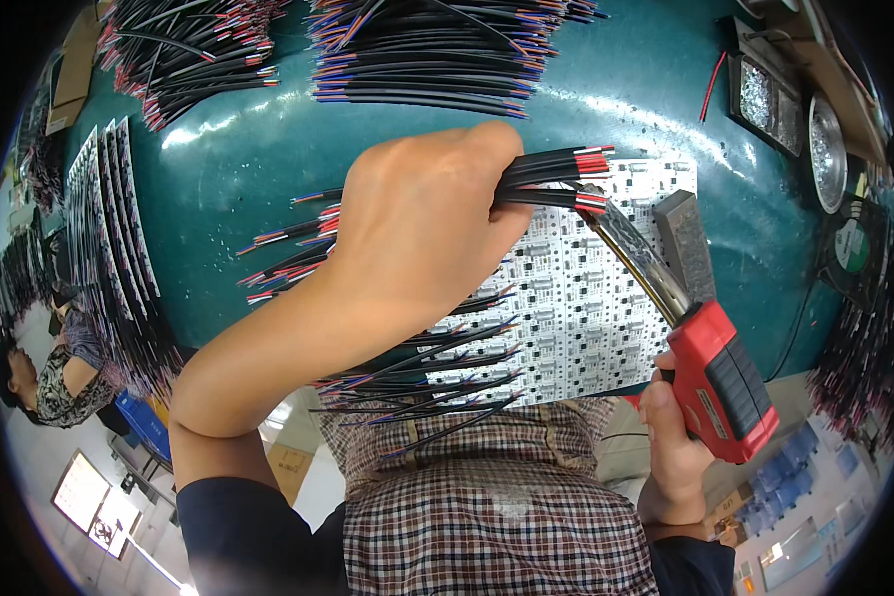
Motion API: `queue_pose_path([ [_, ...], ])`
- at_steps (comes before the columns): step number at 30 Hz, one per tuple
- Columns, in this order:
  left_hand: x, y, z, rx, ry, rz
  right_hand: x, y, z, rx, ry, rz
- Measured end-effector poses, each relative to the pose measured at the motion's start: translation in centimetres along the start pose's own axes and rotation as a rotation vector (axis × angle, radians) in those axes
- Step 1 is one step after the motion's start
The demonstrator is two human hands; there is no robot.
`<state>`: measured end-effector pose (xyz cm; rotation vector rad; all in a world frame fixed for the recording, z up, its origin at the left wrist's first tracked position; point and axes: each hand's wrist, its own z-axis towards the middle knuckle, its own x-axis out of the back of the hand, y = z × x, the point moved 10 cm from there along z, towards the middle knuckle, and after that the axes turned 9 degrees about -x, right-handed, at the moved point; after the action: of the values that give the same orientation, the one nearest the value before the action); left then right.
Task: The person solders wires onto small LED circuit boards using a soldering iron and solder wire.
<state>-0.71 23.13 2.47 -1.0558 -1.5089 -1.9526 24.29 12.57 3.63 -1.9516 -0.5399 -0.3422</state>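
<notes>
My left hand (417, 214) is closed round a bundle of black cables (556, 174), knuckles up, above a white circuit board panel (586, 298). The bundle's bared ends, with red, white and black cores, point right; other ends stick out left of the hand. A red and black soldering gun (720, 382) is gripped in my right hand (675, 442). Its long metal barrel slants up and left, the tip beside the cores of the lower cables; whether they touch I cannot tell. Several loose black cables (467, 348) lie over the panel's left part.
A grey block (683, 243) rests on the panel's right edge. Large piles of black cables (422, 60) lie at the back of the green table (238, 149). Wired panels (119, 219) stand at left. At right are a metal tray (765, 94), a round dish (826, 149) and a fan (852, 248).
</notes>
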Motion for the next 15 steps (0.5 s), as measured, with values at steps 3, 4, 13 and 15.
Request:
queue_pose_path([
  [3,-0.10,-0.08,-0.05,-0.005,0.020,-0.008,-0.26,-0.39,0.22,0.021,0.042,-0.002],
  [4,-0.19,-0.17,-0.03,0.002,0.011,-0.010,-0.29,-0.40,0.29,0.020,0.040,-0.005],
  [13,-0.42,-0.33,0.05,0.013,-0.011,0.004,-0.73,0.16,0.66,-0.059,0.007,0.064],
  [15,-0.43,-0.21,-0.05,0.017,-0.011,0.009,-0.60,0.30,0.55,-0.069,0.027,0.081],
])
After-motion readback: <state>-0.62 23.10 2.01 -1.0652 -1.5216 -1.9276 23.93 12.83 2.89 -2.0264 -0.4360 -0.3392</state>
